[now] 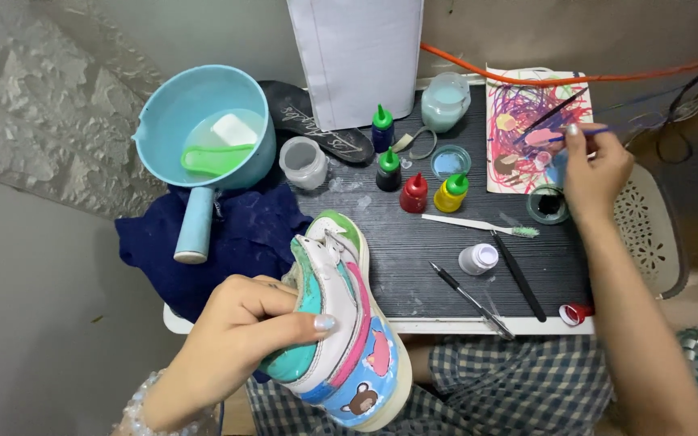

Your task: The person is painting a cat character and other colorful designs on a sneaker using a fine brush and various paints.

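Two hands working apart: left hand (244, 331) gripping painted sneaker (345, 323) steady; right hand (595, 173) pinching brush (579, 133) over scribbled paper (527, 129).

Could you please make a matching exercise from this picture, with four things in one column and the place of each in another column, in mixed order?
Things:
1. colourful shoe
2. thin paintbrush
3. green scrub brush
4. white toothbrush

Places:
A. inside the blue basin with water
B. lying flat on the dark table
C. in the grip of the left hand
D. in the right hand, over the scribbled paper

Pairs: 1-C, 2-D, 3-A, 4-B
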